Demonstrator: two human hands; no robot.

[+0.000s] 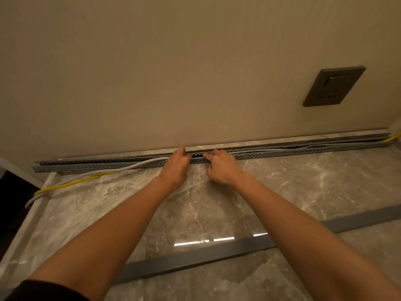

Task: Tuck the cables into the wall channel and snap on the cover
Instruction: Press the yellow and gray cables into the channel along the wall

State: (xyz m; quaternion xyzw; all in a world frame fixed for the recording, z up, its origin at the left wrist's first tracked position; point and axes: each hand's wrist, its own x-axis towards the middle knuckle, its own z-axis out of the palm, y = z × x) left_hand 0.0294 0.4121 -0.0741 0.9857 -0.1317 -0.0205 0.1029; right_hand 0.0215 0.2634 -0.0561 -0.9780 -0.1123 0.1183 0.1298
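Observation:
A long grey slotted channel (303, 152) runs along the foot of the wall on a marble surface. A white cable (138, 165) and a yellow cable (71, 183) lie partly out of the channel on the left and trail off the left edge. To the right of my hands the cables lie inside the channel. My left hand (175, 165) and my right hand (223, 166) rest side by side at the channel's middle, fingertips pressing into it where the cables enter. The flat grey cover strip (195, 257) lies loose on the marble under my forearms.
A dark wall socket (334, 86) sits on the beige wall at the upper right. The yellow cable (393, 137) shows again at the channel's far right end. The marble surface (303, 187) drops off into a dark gap at the left.

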